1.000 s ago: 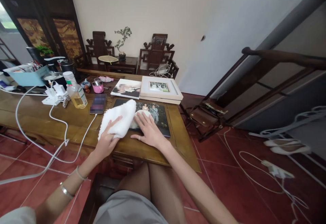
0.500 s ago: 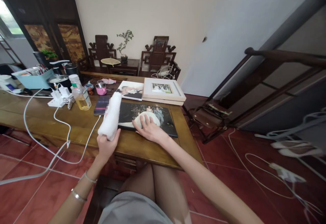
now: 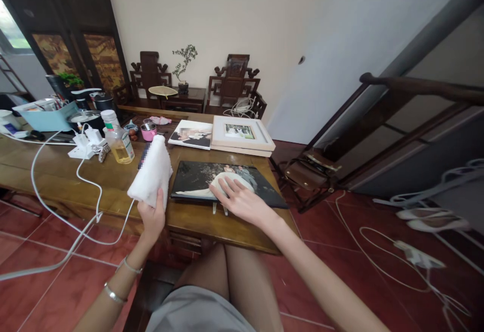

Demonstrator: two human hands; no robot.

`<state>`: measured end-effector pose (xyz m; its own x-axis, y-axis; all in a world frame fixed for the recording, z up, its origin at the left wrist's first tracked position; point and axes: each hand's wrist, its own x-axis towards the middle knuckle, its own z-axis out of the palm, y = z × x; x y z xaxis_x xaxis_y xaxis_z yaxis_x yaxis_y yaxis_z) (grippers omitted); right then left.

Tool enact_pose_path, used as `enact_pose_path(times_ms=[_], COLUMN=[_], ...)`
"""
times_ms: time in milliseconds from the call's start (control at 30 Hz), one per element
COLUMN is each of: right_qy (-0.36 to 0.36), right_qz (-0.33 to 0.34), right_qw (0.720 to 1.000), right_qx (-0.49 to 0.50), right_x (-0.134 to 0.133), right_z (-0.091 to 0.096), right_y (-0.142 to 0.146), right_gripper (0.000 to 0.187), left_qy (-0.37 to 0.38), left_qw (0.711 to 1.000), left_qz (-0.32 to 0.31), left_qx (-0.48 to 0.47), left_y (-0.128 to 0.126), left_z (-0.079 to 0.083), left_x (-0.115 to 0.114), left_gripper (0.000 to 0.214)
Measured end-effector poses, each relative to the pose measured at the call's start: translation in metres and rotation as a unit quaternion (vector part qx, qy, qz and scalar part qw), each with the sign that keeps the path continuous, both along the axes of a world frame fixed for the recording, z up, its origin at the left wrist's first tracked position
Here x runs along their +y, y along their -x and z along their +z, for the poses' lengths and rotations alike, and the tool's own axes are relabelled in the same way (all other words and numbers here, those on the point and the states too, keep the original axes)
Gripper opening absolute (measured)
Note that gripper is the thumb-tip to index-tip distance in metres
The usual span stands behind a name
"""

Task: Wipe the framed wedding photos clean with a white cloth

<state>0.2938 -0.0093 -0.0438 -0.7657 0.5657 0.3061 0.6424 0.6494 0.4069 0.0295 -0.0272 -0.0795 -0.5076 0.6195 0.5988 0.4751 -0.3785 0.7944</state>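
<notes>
My left hand (image 3: 151, 217) is closed round a white folded towel (image 3: 152, 172), held up just off the near edge of the wooden table (image 3: 56, 181). My right hand (image 3: 242, 202) lies on a dark framed wedding photo (image 3: 196, 177), fingers spread over it. The photo is tilted, its near edge raised off the table on a small stand. Behind it lie a second photo print (image 3: 191, 134) and a white framed picture (image 3: 241, 133).
A bottle of yellow liquid (image 3: 118, 144), a white power strip with cables (image 3: 85, 145), a pink cup (image 3: 146, 131) and a phone stand left of the photo. A blue tray sits far left. Carved chairs and a potted plant line the wall; cables and shoes lie on the red tiles at right.
My left hand lifted the towel off the dark photo and drew it back to the left. My right hand raised the photo's near edge, so it now tilts on its stand.
</notes>
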Motion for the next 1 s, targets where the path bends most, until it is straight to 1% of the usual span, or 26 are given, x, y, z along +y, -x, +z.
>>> enact_pose_path(times_ms=[133,267,333,400,467,533,567,633,700,767,800,867,900,933,967,1000], right_qy=[-0.02,-0.021,-0.026,-0.042,-0.066,-0.098,-0.117,-0.15,-0.16,-0.148,-0.136,-0.106,-0.086,-0.062,-0.039,-0.018], right_qz=[0.022,0.012,-0.016,-0.056,-0.103,-0.154,-0.177,-0.208,-0.216,-0.216,-0.215,-0.215,-0.21,-0.201,-0.188,-0.174], right_qw=[0.999,0.995,0.989,0.977,0.952,0.905,0.873,0.8,0.725,0.652,0.616,0.541,0.504,0.469,0.439,0.415], right_qx=[0.018,0.096,0.143,0.2,0.281,0.384,0.438,0.543,0.634,0.711,0.745,0.807,0.834,0.858,0.878,0.893], right_x=[-0.004,-0.004,-0.002,0.0,0.003,0.005,0.006,0.006,0.006,0.007,0.007,0.006,0.005,0.003,0.001,-0.001], right_z=[0.026,0.056,0.068,0.076,0.08,0.08,0.079,0.071,0.059,0.044,0.036,0.022,0.016,0.012,0.008,0.005], right_y=[-0.004,-0.013,-0.02,-0.029,-0.035,-0.035,-0.033,-0.024,-0.013,-0.001,0.005,0.014,0.019,0.023,0.027,0.031], right_gripper=[0.037,0.029,0.031,0.034,0.034,0.033,0.032,0.031,0.029,0.026,0.024,0.021,0.019,0.018,0.018,0.017], left_qy=[0.006,-0.001,-0.003,-0.01,-0.024,-0.037,-0.042,-0.046,-0.038,-0.018,-0.005,0.019,0.027,0.034,0.039,0.044], left_qw=[0.999,0.997,0.997,0.998,1.0,0.995,0.99,0.972,0.95,0.929,0.918,0.899,0.888,0.876,0.865,0.854], left_qz=[0.017,0.031,0.037,0.032,0.015,-0.021,-0.046,-0.105,-0.157,-0.193,-0.207,-0.229,-0.241,-0.253,-0.261,-0.266], left_qx=[-0.05,-0.074,-0.071,-0.043,0.013,0.088,0.128,0.204,0.266,0.316,0.337,0.373,0.391,0.409,0.427,0.444], left_y=[-0.002,-0.002,-0.002,-0.005,-0.011,-0.022,-0.029,-0.046,-0.065,-0.081,-0.088,-0.097,-0.099,-0.1,-0.099,-0.098], left_z=[0.002,0.002,0.002,0.002,0.003,0.007,0.01,0.018,0.025,0.031,0.033,0.035,0.036,0.035,0.035,0.034], left_x=[0.0,0.0,0.0,0.001,0.002,0.002,0.001,-0.002,-0.007,-0.014,-0.017,-0.023,-0.025,-0.026,-0.026,-0.025], left_gripper=[0.042,0.043,0.042,0.039,0.033,0.026,0.023,0.024,0.032,0.038,0.037,0.028,0.022,0.021,0.026,0.03])
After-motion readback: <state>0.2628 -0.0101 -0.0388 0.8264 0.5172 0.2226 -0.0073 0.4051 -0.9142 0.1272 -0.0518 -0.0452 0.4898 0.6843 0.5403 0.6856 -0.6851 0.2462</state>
